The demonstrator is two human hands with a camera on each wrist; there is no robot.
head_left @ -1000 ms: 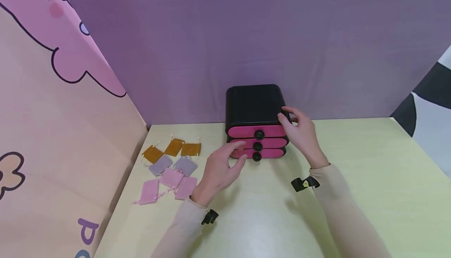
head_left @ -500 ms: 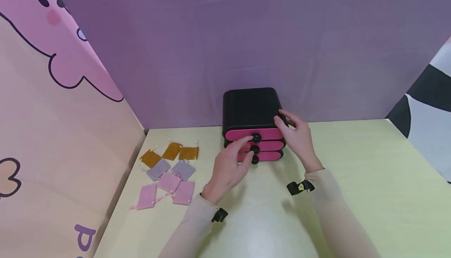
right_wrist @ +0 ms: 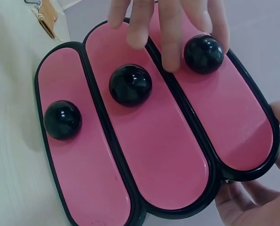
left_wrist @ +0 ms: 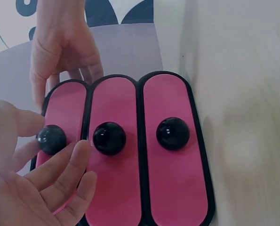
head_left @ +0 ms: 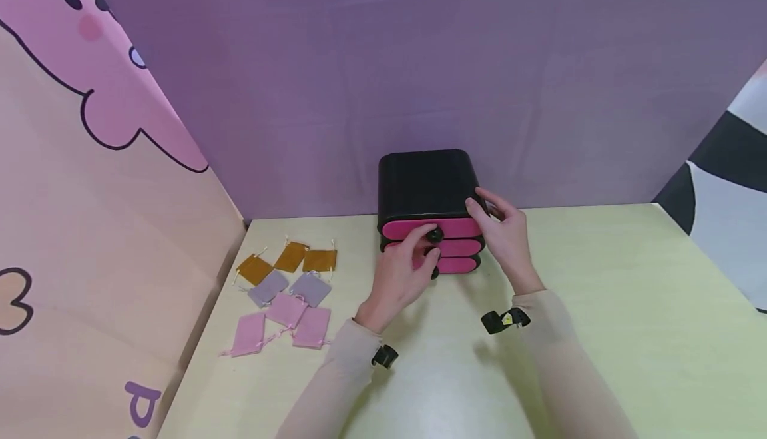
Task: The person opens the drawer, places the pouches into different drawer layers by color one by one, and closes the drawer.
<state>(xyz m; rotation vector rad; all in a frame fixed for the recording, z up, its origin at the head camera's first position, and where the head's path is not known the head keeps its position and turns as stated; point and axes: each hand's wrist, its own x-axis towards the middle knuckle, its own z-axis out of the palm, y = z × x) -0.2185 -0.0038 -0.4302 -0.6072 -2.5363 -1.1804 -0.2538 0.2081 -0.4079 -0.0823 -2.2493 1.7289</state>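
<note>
A small black cabinet (head_left: 428, 182) with three stacked pink drawers stands against the back wall. Each drawer front carries a round black knob, seen sideways in the wrist views. At the top drawer's knob (left_wrist: 52, 140), my left hand (head_left: 395, 286) has its thumb and index finger on either side, pinching it. The other fingers of that hand spread in front of the middle drawer (left_wrist: 114, 179). My right hand (head_left: 506, 246) grips the cabinet's right side, thumb near the upper front corner and fingers along the side.
Left of the cabinet lie small drawstring pouches: several brown ones (head_left: 289, 257), two grey ones (head_left: 310, 289) and three pink ones (head_left: 311, 328). A purple wall (head_left: 359, 79) rises behind the pale table (head_left: 629, 306). A patterned panel (head_left: 108, 226) borders the left side.
My left hand has moved right and reached the top drawer's knob, fingers closing round it. My right hand stays on the cabinet's side. The view has shifted slightly.
</note>
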